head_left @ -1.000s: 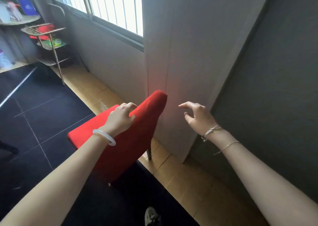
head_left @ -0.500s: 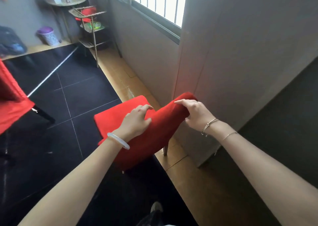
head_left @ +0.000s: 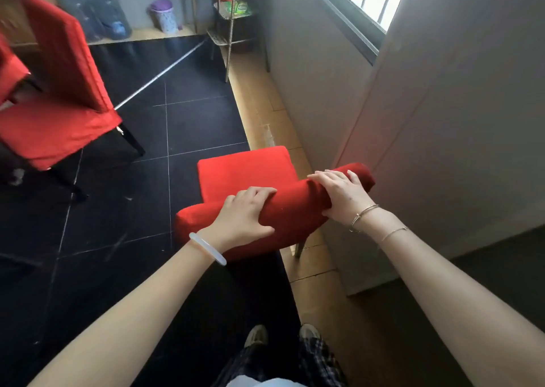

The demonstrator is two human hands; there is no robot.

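Left hand (head_left: 241,215) first, as I read it from my end: its fingers are curled over the top of the backrest of the red chair (head_left: 244,168), with the thumb spread along the near face, so it has a firm hold. A white bangle (head_left: 208,248) sits on that wrist. On the same padded top edge, closer to its right end, the right hand (head_left: 342,195) lies with its fingers draped over the roll and the thumb tucked under on the near side, gripping too. Thin gold bracelets (head_left: 362,215) circle that wrist. The two hands are well apart along the backrest, and the seat extends away from them.

Sweeping from the left, I see a second red chair (head_left: 59,91) on the black tiled floor (head_left: 191,91). Dark bags (head_left: 97,18) and a purple bin (head_left: 163,15) stand by the far wall, then a metal rack (head_left: 233,12). The held chair stands where the tiles meet a wooden floor strip (head_left: 265,115), with one rear leg on the wood. Just beside its right end is a pale wall panel (head_left: 457,121), and a barred window (head_left: 368,0) is above. Shoes (head_left: 256,335) show at the bottom edge.
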